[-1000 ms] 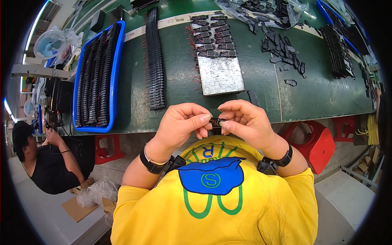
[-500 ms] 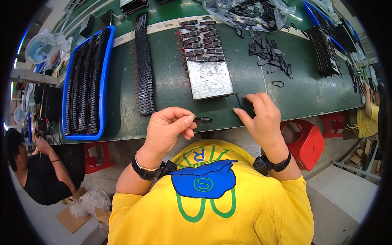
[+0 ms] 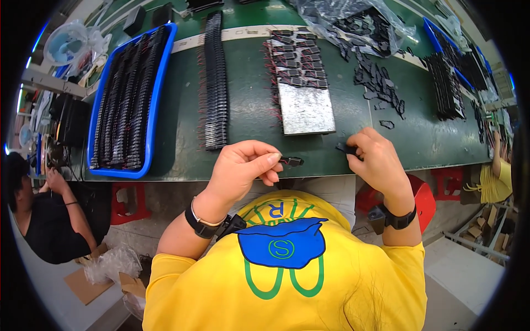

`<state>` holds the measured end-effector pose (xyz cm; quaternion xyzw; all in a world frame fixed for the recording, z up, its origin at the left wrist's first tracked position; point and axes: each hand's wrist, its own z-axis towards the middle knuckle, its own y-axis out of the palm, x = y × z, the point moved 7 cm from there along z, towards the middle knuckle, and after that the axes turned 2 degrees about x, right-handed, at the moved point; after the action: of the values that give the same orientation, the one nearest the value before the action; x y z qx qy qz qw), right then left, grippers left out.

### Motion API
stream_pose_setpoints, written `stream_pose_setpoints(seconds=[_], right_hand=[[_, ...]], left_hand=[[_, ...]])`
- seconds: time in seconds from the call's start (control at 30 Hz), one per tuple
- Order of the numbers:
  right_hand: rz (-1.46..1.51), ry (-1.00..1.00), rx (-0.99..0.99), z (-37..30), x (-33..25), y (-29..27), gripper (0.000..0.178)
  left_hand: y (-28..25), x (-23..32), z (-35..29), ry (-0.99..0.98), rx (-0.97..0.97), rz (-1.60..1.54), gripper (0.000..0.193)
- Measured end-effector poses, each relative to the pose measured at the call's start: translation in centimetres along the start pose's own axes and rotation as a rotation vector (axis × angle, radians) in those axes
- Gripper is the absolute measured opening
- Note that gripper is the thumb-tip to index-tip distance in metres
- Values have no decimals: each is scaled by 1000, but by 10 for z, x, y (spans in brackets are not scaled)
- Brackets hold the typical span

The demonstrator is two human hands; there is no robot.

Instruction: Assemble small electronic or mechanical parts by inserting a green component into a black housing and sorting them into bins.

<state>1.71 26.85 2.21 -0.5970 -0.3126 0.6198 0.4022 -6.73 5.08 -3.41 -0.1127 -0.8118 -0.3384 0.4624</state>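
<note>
Between the thumb and fingertips of my left hand (image 3: 247, 166) is a small black wired part (image 3: 292, 161), held just above the table's front edge. It is oblong, with a dark face framed by a lighter rim. My right hand (image 3: 380, 159), to the right, pinches a thin black piece (image 3: 346, 149) over the green table. A bare metal block (image 3: 307, 110) lies beyond and between my hands. Similar wired parts (image 3: 298, 66) stand in two columns on its far half, their red wires hanging off the left side.
Left of the block runs a long row of black parts (image 3: 215, 83). Further left, a blue tray (image 3: 149, 132) holds several such rows. Loose thin black frames (image 3: 378, 83) lie right of the block, near a clear plastic bag (image 3: 406, 30). A co-worker (image 3: 47, 215) sits at far left.
My right hand has closed its fingers on a thin black piece that lay on the table. My left hand keeps its wired part. The whole view has shifted slightly.
</note>
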Motion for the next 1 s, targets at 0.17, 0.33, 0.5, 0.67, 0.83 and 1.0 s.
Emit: stream_pose_setpoints(seconds=[0.17,0.33,0.5,0.67,0.83,1.0], right_hand=[[277,10,176,-15,-8,-2,23],[403,-227,235,-13,-53,-9,28],[356,-476,249,-1,-87,-7,31],[186,-538,303,0,-102,0,33],[74,-507,312,-8,-100,11,32],[35,-508,323,-10,-98,13,31]], left_hand=[[0,-2,4,-23,-3,-38,12],[2,-1,0,-7,-20,-27,12],[7,2,-3,-7,-12,4,13],[7,-1,-3,-18,8,32,15],[11,-4,-3,-55,-12,-10,17],[13,-6,-3,-56,-34,-16,19]])
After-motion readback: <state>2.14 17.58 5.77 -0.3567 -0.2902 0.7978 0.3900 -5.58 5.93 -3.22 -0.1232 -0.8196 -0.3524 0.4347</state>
